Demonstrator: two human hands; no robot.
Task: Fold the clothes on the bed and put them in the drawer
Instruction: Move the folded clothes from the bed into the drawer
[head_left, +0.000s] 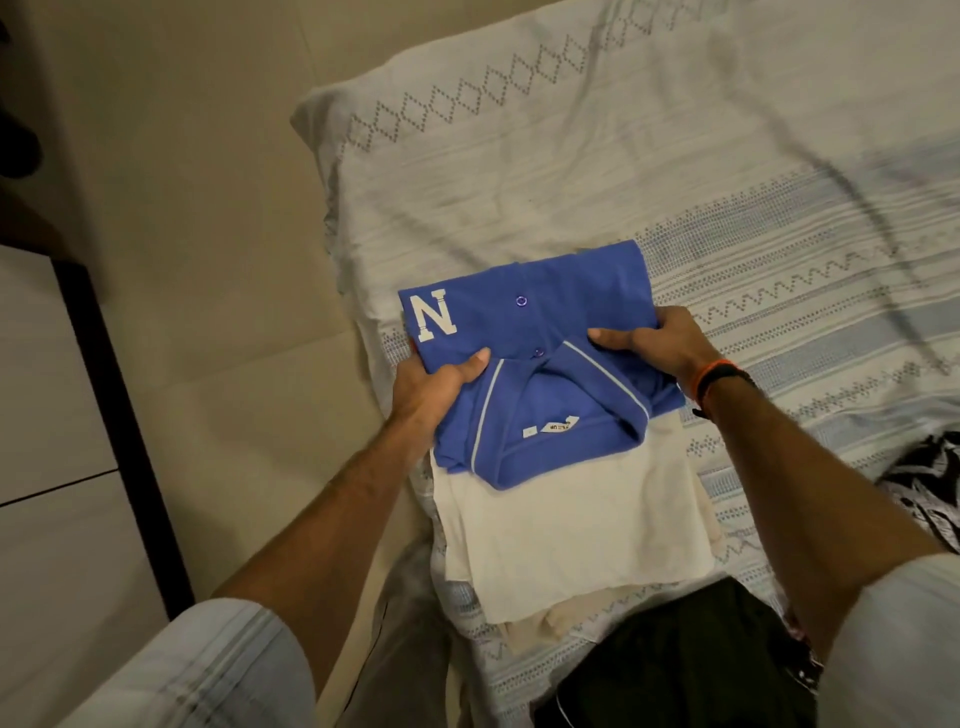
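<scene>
A folded blue polo shirt (540, 312) with a white letter N lies partly on a folded cream garment (571, 530) on the bed (571, 171). My left hand (436, 389) grips the shirt's left edge, thumb on top. My right hand (654, 343) grips its right edge near the collar, fingers curled over the fabric. A beige piece of cloth (540, 629) peeks out under the cream one.
A black garment (675, 660) lies at the bed's near edge, and a black-and-white patterned cloth (930, 478) at the right. The tiled floor (197, 260) runs along the left. A dark furniture edge (119, 415) stands at the far left.
</scene>
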